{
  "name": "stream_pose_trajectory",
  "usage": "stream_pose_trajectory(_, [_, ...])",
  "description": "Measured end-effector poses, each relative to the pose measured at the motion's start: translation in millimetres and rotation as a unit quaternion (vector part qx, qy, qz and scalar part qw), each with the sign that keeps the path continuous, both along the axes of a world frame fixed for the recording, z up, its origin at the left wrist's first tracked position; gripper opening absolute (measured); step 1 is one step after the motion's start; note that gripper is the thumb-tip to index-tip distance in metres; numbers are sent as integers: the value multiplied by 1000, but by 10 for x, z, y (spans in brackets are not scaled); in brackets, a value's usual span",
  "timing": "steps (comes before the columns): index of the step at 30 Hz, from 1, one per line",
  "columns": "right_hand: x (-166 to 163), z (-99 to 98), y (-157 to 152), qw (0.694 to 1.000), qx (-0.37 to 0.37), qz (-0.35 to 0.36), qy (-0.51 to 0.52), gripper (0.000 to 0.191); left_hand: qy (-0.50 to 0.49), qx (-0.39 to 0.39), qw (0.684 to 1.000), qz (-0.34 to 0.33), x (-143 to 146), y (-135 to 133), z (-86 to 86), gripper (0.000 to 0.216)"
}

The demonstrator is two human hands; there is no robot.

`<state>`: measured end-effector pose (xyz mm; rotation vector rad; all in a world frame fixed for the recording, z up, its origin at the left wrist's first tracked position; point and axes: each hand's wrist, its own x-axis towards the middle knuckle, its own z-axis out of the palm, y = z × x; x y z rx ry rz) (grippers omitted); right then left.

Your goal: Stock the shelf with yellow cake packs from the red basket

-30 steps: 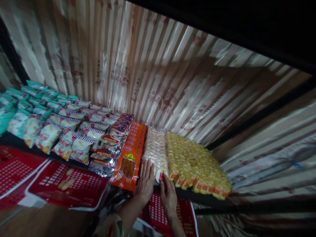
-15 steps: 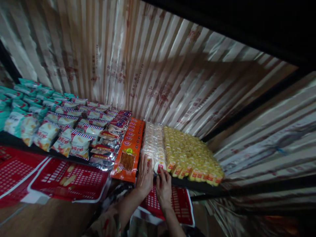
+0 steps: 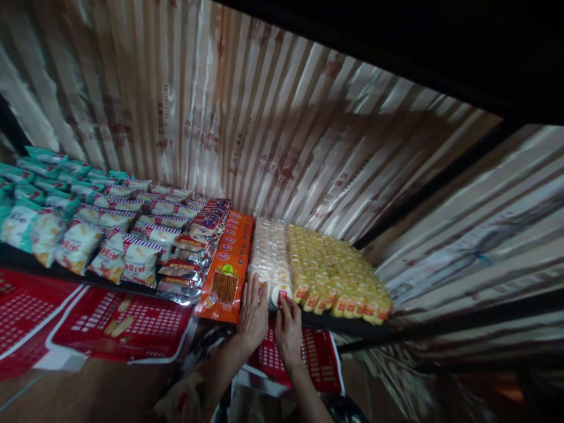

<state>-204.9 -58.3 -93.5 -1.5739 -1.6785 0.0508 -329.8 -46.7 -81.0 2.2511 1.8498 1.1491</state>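
Note:
Rows of white wrapped snack packs (image 3: 269,247) lie on a dark shelf (image 3: 326,322), between an orange snack packet (image 3: 229,264) and rows of yellow wrapped packs (image 3: 337,273). My left hand (image 3: 254,314) rests flat with its fingers stretched over the front of the left white row. My right hand (image 3: 288,329) is at the front of the right white row, with fingertips touching the front pack near its red label. Its fingers are bent and partly hide the pack's lower edge; I see no pack lifted.
Left of the orange packet stand small silver-and-red packets (image 3: 180,270), white chip bags (image 3: 141,258) and teal bags (image 3: 22,220). Red baskets (image 3: 150,329) sit below the shelf front. Striped plastic sheeting (image 3: 198,106) hangs behind, and a dark beam (image 3: 423,194) slants at the right.
The view has shifted slightly, so the shelf appears a little further left. Both hands stay at the front of the white packs in nearly the same pose.

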Motion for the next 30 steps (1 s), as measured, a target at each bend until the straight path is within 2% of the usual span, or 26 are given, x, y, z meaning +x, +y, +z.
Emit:
stream_pose_trajectory(7, [-27,43,-56,1000,-11,1,-3,42,10,-8,1000,-7,7,5,-29,51])
stream_pose_trajectory(13, [67,83,-94,988,50,-127,-72,46,4,-21,1000,-19,-3,-120,128,62])
stream_pose_trajectory(16, [179,57,-58,984,53,-159,-63,47,-1,-23,999,-32,-68,-177,221,59])
stream_pose_trajectory(20, [263,46,-39,987,50,-145,-37,48,-12,-16,999,-34,-186,-248,352,51])
stream_pose_trajectory(24, [127,237,-81,987,83,-130,-42,44,-7,-1,1000,-11,-386,-263,413,47])
stream_pose_trajectory(27, [-126,472,-61,994,78,-68,-28,41,12,-6,999,41,-600,-196,342,44])
stream_pose_trajectory(30, [-479,658,101,998,56,24,-9,40,33,-18,996,77,-803,-89,193,43])
